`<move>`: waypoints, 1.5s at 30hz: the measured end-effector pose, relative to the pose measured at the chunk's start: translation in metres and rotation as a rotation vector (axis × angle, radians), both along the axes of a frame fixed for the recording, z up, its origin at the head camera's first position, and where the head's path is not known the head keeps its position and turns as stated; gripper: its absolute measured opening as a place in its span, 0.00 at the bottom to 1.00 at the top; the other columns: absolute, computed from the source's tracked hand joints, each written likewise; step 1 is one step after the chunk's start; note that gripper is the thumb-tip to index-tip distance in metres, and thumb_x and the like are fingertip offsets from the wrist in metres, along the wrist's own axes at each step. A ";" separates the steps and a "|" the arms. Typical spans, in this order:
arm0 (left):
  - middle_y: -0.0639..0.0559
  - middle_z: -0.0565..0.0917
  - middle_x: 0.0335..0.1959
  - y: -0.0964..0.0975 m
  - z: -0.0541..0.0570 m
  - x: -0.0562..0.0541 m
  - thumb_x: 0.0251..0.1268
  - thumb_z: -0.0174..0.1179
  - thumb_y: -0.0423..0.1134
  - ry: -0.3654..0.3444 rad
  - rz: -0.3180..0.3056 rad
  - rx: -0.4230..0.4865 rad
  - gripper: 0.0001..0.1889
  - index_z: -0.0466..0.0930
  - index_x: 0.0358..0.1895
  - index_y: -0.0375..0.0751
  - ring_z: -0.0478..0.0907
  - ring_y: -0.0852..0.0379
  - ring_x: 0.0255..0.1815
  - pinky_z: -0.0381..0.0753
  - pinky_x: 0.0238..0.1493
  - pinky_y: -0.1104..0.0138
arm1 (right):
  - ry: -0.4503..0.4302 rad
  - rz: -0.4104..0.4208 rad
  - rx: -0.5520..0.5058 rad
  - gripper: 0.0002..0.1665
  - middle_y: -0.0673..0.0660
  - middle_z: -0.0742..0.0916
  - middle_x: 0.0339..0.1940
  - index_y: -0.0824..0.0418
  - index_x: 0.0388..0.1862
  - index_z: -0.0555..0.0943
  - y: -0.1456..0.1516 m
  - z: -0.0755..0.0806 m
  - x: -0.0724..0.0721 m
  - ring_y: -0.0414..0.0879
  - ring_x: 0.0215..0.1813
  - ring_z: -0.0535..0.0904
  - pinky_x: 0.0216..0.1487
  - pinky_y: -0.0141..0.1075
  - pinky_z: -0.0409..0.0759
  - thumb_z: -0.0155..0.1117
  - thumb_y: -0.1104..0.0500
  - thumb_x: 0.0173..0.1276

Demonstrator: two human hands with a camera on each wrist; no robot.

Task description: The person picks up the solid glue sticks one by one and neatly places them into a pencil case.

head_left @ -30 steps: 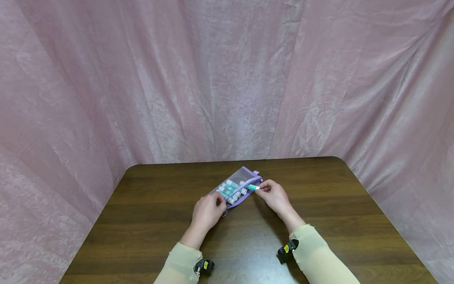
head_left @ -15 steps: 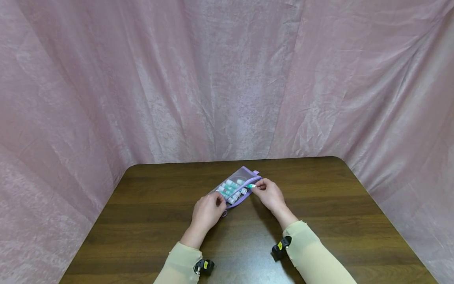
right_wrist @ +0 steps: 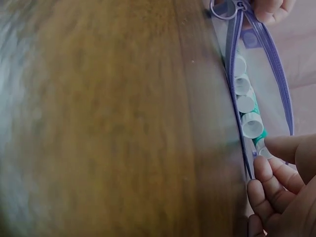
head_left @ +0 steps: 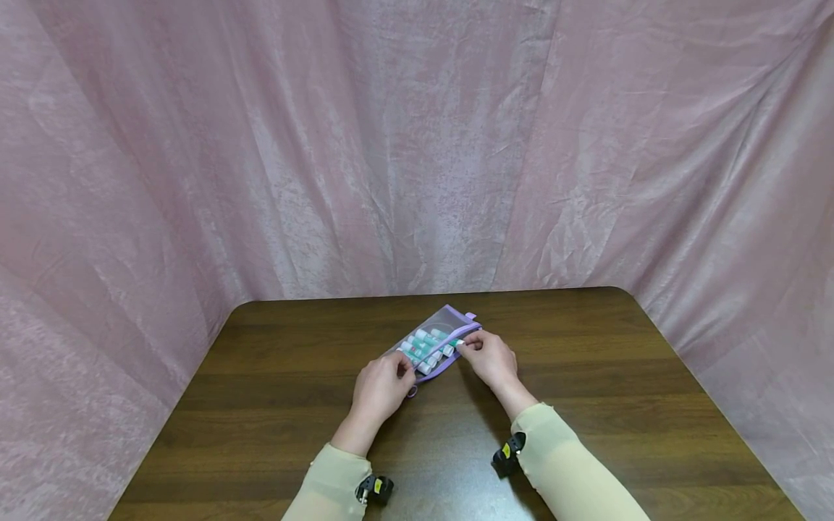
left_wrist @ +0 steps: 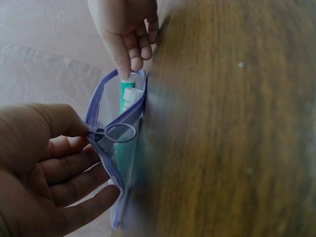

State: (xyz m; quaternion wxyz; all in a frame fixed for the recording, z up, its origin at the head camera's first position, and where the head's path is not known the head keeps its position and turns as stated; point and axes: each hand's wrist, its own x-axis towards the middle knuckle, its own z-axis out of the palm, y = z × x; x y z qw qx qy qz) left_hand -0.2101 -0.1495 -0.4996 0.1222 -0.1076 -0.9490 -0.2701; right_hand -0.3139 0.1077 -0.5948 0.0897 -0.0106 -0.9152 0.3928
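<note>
A see-through zip pouch [head_left: 449, 317] with purple edging lies on the table, its zipper side gaping. My left hand [head_left: 381, 387] pinches the pouch's edge beside the zipper slider and its purple ring pull [left_wrist: 121, 132]. Between right thumb and fingertips, my right hand [head_left: 493, 362] pinches the white end of a green-and-white glue stick [right_wrist: 260, 141] at the mouth of the pouch. Most of that stick is inside. Several similar glue sticks [right_wrist: 245, 103] lie side by side in the pouch, white ends toward the opening.
The brown wooden table [head_left: 287, 376] has rounded far corners. Pink velvet curtain [head_left: 417, 145] hangs behind it and along both sides. Both wrists carry a small black camera [head_left: 376, 490] over pale green sleeves.
My right hand has moved left toward the pouch, and the glue stick it pinches has slid farther in through the opening. The left hand and the pouch have stayed in place.
</note>
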 end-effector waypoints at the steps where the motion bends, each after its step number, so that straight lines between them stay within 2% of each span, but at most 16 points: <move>1: 0.58 0.84 0.29 0.000 0.000 0.000 0.64 0.72 0.36 0.000 0.000 0.000 0.04 0.85 0.34 0.48 0.78 0.57 0.27 0.79 0.32 0.57 | 0.000 -0.001 0.006 0.07 0.37 0.90 0.35 0.38 0.38 0.90 -0.001 0.002 0.002 0.41 0.40 0.86 0.52 0.53 0.75 0.78 0.40 0.68; 5: 0.58 0.84 0.29 0.000 0.000 0.000 0.65 0.72 0.37 -0.006 0.004 -0.002 0.05 0.85 0.33 0.48 0.78 0.57 0.27 0.79 0.33 0.57 | -0.007 -0.017 0.032 0.08 0.37 0.90 0.35 0.40 0.39 0.91 -0.007 0.010 0.007 0.42 0.42 0.87 0.57 0.56 0.72 0.77 0.40 0.69; 10: 0.57 0.84 0.29 0.000 0.000 0.000 0.65 0.72 0.37 -0.007 0.006 -0.003 0.05 0.84 0.33 0.48 0.78 0.57 0.27 0.79 0.33 0.57 | 0.026 -0.033 0.052 0.10 0.39 0.91 0.35 0.42 0.40 0.93 -0.011 0.010 0.008 0.45 0.41 0.87 0.53 0.56 0.70 0.77 0.40 0.69; 13: 0.57 0.84 0.29 0.000 0.000 0.000 0.65 0.72 0.37 -0.006 0.005 0.000 0.05 0.85 0.34 0.48 0.78 0.57 0.27 0.79 0.32 0.57 | 0.018 -0.030 0.036 0.10 0.44 0.92 0.35 0.47 0.42 0.94 -0.018 0.032 0.023 0.50 0.43 0.89 0.53 0.58 0.70 0.76 0.44 0.70; 17: 0.58 0.84 0.29 0.000 0.000 -0.001 0.65 0.72 0.37 -0.005 0.003 0.003 0.05 0.85 0.34 0.48 0.77 0.57 0.27 0.79 0.32 0.57 | -0.035 -0.034 0.017 0.11 0.50 0.94 0.41 0.53 0.47 0.94 -0.029 0.074 0.051 0.56 0.50 0.90 0.57 0.59 0.69 0.76 0.50 0.72; 18: 0.58 0.84 0.29 0.000 0.000 -0.001 0.65 0.72 0.37 -0.004 0.002 0.004 0.05 0.85 0.34 0.48 0.77 0.57 0.27 0.79 0.32 0.57 | -0.041 -0.038 0.021 0.11 0.50 0.95 0.42 0.53 0.48 0.94 -0.031 0.076 0.054 0.56 0.52 0.90 0.58 0.59 0.69 0.76 0.51 0.73; 23: 0.58 0.84 0.29 0.001 -0.001 -0.001 0.65 0.72 0.37 -0.001 -0.001 -0.001 0.05 0.84 0.33 0.48 0.77 0.57 0.27 0.79 0.32 0.57 | -0.045 -0.041 0.054 0.12 0.51 0.95 0.44 0.52 0.50 0.95 -0.031 0.077 0.055 0.56 0.54 0.90 0.57 0.58 0.70 0.75 0.51 0.74; 28: 0.58 0.84 0.29 0.003 0.000 -0.001 0.66 0.72 0.37 -0.005 -0.002 -0.003 0.06 0.84 0.33 0.49 0.77 0.57 0.27 0.79 0.33 0.57 | -0.027 -0.019 0.017 0.12 0.50 0.94 0.39 0.55 0.48 0.93 -0.025 0.071 0.051 0.55 0.49 0.89 0.56 0.60 0.69 0.77 0.51 0.72; 29: 0.57 0.84 0.29 0.003 0.000 -0.001 0.66 0.72 0.37 -0.006 -0.001 -0.004 0.06 0.84 0.33 0.49 0.77 0.57 0.27 0.79 0.33 0.57 | -0.022 -0.014 0.005 0.12 0.49 0.93 0.37 0.56 0.47 0.93 -0.023 0.068 0.048 0.55 0.47 0.89 0.56 0.60 0.69 0.78 0.51 0.70; 32: 0.57 0.84 0.29 0.003 0.001 -0.002 0.66 0.72 0.37 -0.005 0.000 -0.005 0.06 0.84 0.33 0.49 0.78 0.56 0.27 0.80 0.34 0.56 | 0.029 0.002 0.014 0.13 0.47 0.91 0.31 0.53 0.40 0.90 -0.016 0.044 0.034 0.52 0.41 0.87 0.52 0.60 0.69 0.80 0.47 0.67; 35: 0.57 0.84 0.29 0.002 0.001 -0.001 0.66 0.72 0.37 -0.005 0.002 -0.005 0.06 0.84 0.33 0.49 0.78 0.56 0.28 0.80 0.34 0.56 | 0.061 0.014 0.050 0.14 0.44 0.89 0.29 0.49 0.36 0.89 -0.013 0.027 0.024 0.49 0.37 0.85 0.50 0.58 0.69 0.81 0.42 0.65; 37: 0.57 0.84 0.29 0.002 0.002 -0.001 0.66 0.72 0.37 -0.006 0.003 -0.005 0.06 0.84 0.33 0.49 0.78 0.56 0.28 0.80 0.34 0.55 | 0.045 0.018 0.053 0.14 0.44 0.89 0.29 0.49 0.36 0.89 -0.015 0.034 0.028 0.50 0.39 0.85 0.51 0.59 0.69 0.82 0.42 0.65; 42: 0.58 0.84 0.29 0.001 0.002 0.000 0.66 0.72 0.37 -0.006 0.004 0.000 0.06 0.84 0.33 0.49 0.78 0.57 0.27 0.79 0.33 0.56 | -0.040 0.000 0.064 0.12 0.46 0.91 0.32 0.53 0.39 0.90 -0.027 0.071 0.049 0.54 0.46 0.86 0.57 0.59 0.70 0.81 0.47 0.67; 45: 0.57 0.84 0.29 0.001 0.001 0.000 0.66 0.72 0.36 -0.002 0.002 0.003 0.06 0.84 0.33 0.48 0.77 0.57 0.27 0.79 0.33 0.57 | -0.059 -0.015 0.090 0.13 0.46 0.91 0.34 0.53 0.41 0.91 -0.032 0.078 0.053 0.55 0.50 0.86 0.59 0.58 0.69 0.80 0.47 0.68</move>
